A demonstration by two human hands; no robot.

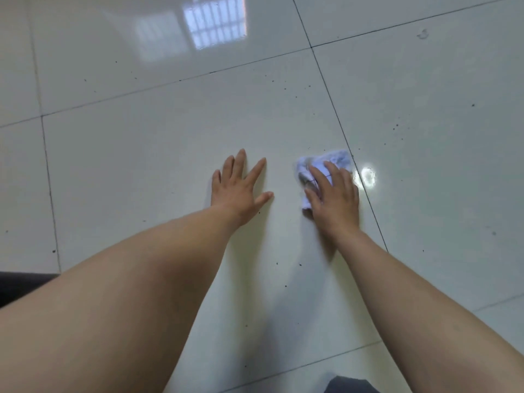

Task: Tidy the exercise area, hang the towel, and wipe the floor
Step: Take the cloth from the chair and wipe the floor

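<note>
My right hand (333,194) presses flat on a crumpled white cloth (334,159) with grey dirt marks, which lies on the glossy pale tiled floor (141,171) beside a dark grout line. The cloth sticks out beyond the fingertips and at the thumb side. My left hand (239,187) rests flat on the tile a little to the left of the cloth, fingers spread and straight, holding nothing.
Small dark specks are scattered over the tiles, many near the grout lines (334,109). A window reflection (215,21) shines at the top. A dark object (19,287) lies at the left edge, and dark fabric (351,385) shows at the bottom.
</note>
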